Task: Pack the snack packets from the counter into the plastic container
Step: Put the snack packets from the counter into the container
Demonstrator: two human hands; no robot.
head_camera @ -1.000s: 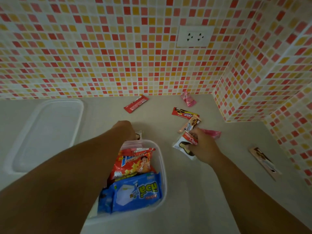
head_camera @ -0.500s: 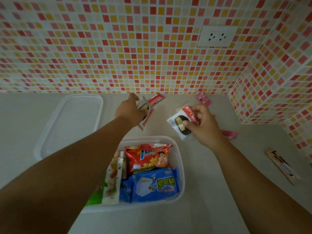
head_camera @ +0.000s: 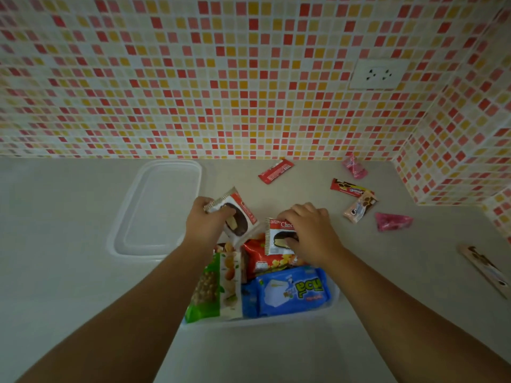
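Crowding container (head_camera: pixel 329 306), lid (head_camera: pixel 157 208) left, packets (head_camera: pixel 276 170) behind

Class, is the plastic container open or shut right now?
Open. The lid lies flat on the counter, left of the container, whose packets are exposed.

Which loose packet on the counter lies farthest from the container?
The long beige packet at the far right edge, alone; the red bar and pink packets lie nearer.

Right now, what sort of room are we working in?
Probably a home kitchen corner: a plain beige countertop meets walls of small red, orange and cream mosaic tiles, with a white wall power socket above it.
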